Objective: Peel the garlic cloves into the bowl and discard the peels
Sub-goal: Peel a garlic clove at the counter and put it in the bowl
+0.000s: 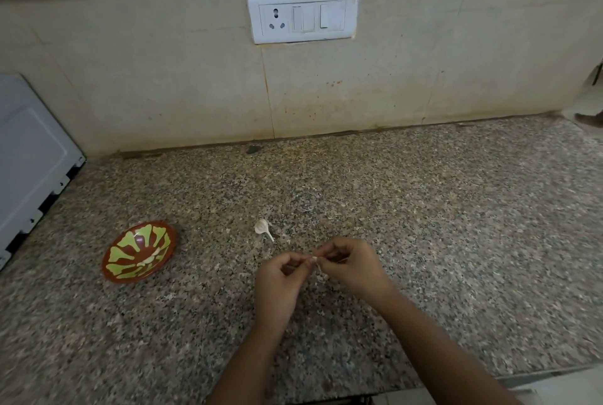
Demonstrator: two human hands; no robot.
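Note:
My left hand (280, 277) and my right hand (350, 266) meet above the granite counter, fingertips pinched together on a small white garlic clove (315, 258) that is mostly hidden by the fingers. A thin strip of peel hangs below it. Just beyond the hands, a piece of garlic with its stem (263, 228) lies on the counter. To the left stands a brown bowl (115, 274) with a green pattern, holding a few pale peeled cloves (150, 259).
A white appliance (29, 169) stands at the far left against the tiled wall. A switch and socket plate (303, 14) is on the wall behind. The counter's front edge (522, 378) runs at lower right.

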